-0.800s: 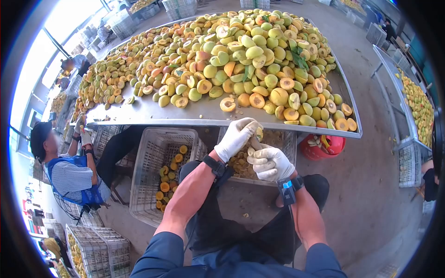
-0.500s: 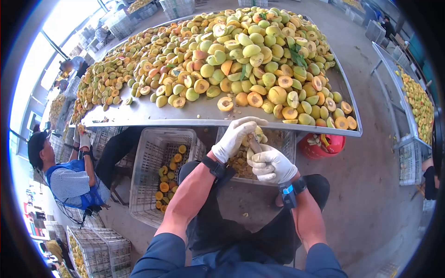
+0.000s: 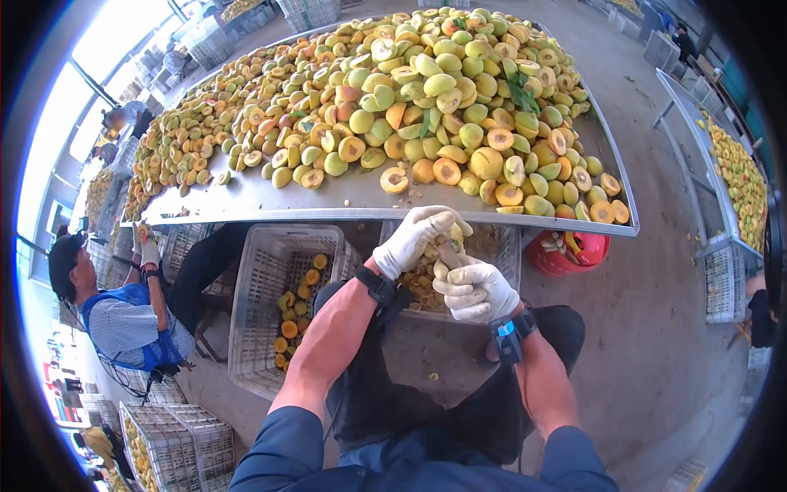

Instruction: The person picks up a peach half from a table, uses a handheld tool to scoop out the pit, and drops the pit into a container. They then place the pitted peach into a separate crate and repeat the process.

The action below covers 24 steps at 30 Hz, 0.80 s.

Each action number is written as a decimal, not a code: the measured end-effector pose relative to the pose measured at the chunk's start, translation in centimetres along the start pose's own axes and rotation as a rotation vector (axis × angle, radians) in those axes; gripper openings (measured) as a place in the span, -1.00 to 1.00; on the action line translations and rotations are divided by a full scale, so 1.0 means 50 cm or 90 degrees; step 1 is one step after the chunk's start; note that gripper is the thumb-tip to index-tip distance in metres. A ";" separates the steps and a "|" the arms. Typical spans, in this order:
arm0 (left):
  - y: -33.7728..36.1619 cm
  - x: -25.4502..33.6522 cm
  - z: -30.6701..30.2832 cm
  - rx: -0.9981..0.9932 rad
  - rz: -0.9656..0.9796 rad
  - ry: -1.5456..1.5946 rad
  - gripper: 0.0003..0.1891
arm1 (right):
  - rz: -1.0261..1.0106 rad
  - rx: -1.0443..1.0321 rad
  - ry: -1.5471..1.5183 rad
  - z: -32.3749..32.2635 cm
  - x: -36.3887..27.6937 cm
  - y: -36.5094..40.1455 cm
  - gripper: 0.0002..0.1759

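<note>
Both hands wear white gloves and meet just below the near edge of the metal table. A yellow peach half, partly covered by fingers, is held in my left hand. My right hand is closed around a short tool with a brownish handle. Its upper end points up at the fruit, and its working tip is hidden. Below them is a plastic crate with pale scraps inside. Halved peaches are heaped on the table, many showing brown centres.
Left of my legs stands a white crate holding peach halves. A red bucket sits under the table's right end. A co-worker sits at the left, holding fruit. Another fruit-covered table stands at the right.
My right hand has shifted slightly left, and the fingers of my left hand have curled a little differently round the peach half. Both grips remain. The view has tilted slightly.
</note>
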<state>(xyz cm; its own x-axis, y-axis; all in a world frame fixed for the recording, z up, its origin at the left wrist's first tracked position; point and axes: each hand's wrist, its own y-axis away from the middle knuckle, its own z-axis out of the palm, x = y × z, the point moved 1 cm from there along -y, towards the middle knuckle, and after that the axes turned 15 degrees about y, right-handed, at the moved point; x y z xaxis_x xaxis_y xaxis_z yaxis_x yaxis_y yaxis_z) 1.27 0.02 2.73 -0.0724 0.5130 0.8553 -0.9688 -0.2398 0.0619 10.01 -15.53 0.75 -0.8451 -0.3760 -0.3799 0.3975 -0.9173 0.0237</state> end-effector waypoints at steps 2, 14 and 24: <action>0.000 -0.002 -0.001 0.001 -0.017 0.004 -0.46 | 0.001 -0.019 -0.013 -0.009 0.005 -0.001 -0.88; -0.007 -0.009 -0.003 0.117 -0.071 0.183 -0.51 | -0.037 0.036 0.146 0.025 -0.006 0.027 -0.88; 0.029 0.003 -0.057 0.202 0.085 -0.012 -0.55 | 0.265 0.719 1.327 -0.031 0.018 0.035 -0.59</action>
<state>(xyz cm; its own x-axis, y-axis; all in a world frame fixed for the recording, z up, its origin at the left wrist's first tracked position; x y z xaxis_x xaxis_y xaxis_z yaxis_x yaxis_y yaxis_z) -0.80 2.10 1.47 -0.1871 0.4454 0.8756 -0.8285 -0.5504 0.1030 10.49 -17.27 -0.97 0.7875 -0.5633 -0.2500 -0.4820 -0.8157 0.3197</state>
